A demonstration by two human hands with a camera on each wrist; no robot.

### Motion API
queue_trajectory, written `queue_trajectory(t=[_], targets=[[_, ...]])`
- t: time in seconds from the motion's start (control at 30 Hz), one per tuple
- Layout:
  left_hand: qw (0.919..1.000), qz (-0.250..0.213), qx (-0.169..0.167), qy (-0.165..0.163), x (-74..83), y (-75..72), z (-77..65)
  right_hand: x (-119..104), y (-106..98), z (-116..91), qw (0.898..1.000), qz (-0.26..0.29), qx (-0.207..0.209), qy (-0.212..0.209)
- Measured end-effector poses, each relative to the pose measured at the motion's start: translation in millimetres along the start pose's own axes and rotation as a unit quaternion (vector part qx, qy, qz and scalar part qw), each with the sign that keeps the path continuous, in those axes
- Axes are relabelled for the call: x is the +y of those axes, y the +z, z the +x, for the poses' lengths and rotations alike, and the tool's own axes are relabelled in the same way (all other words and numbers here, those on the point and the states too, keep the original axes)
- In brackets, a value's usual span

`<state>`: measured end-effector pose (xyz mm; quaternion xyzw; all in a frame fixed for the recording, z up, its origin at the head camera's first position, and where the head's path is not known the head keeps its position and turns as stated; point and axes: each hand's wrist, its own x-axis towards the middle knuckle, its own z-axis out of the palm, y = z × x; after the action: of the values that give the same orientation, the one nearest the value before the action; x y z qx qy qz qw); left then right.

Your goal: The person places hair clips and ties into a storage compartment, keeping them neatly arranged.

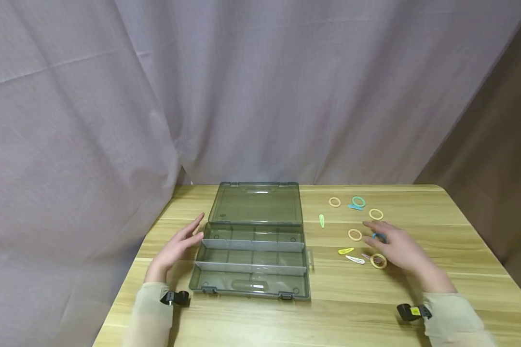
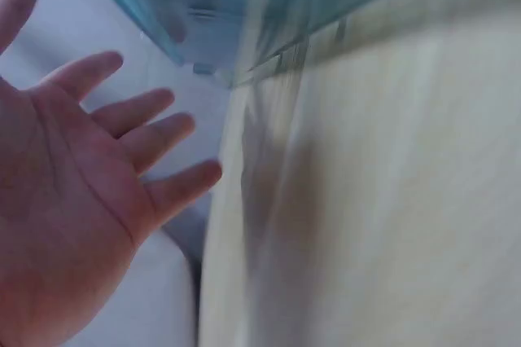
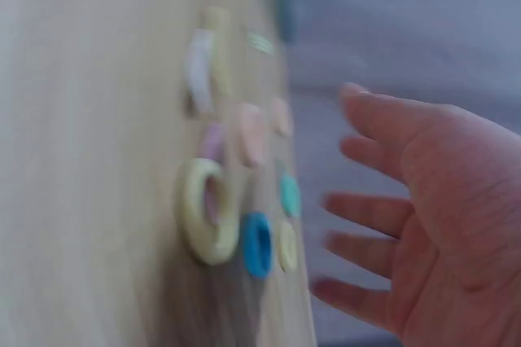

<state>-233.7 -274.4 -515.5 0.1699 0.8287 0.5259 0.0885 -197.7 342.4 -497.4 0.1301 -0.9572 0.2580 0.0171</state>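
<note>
My left hand [image 1: 175, 248] is beside the left wall of a grey see-through organizer box [image 1: 252, 294], fingers spread and palm bare in the left wrist view. The box lies with its lid [image 1: 255, 202] folded back, and two dividers split it into three long rows. Above the right part of the table my right hand [image 1: 397, 246] hangs with fingers apart and holds nothing. Under it, partly hidden, is a blue hair tie [image 3: 258, 244]. Near its fingers lie a peach hair tie [image 1: 354, 235] and a yellow hair tie [image 1: 378, 261] overlapping a pink hair clip [image 3: 213, 142].
A yellow hair clip [image 1: 346, 251] and a white one [image 1: 355, 260] lie left of my right hand. Farther back are a green hair clip [image 1: 322, 221], a blue clip [image 1: 355, 207], a green hair tie [image 1: 358, 197] and more light ties. A grey curtain [image 1: 286, 96] hangs behind the table.
</note>
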Motion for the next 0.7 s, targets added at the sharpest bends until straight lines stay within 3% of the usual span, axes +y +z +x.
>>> queue_trajectory(t=[0.07,0.2,0.5,0.7], targets=[[0.9992,-0.039,-0.007,-0.001,-5.5,0.0,-4.6,5.2,-3.7,-5.6,0.999,0.038,0.01,0.004],[0.9975,-0.067,-0.02,0.005,-13.5,-0.4,-8.4,17.0,-7.1,-18.7,0.995,0.09,0.022,0.021],[0.9949,-0.092,-0.042,0.007,-24.1,-3.4,-10.4,37.8,-4.8,-34.2,0.991,0.088,-0.011,0.101],[0.9934,-0.1,-0.057,-0.007,-25.6,-3.5,-8.7,41.9,-3.4,-33.5,0.99,0.096,-0.033,0.103]])
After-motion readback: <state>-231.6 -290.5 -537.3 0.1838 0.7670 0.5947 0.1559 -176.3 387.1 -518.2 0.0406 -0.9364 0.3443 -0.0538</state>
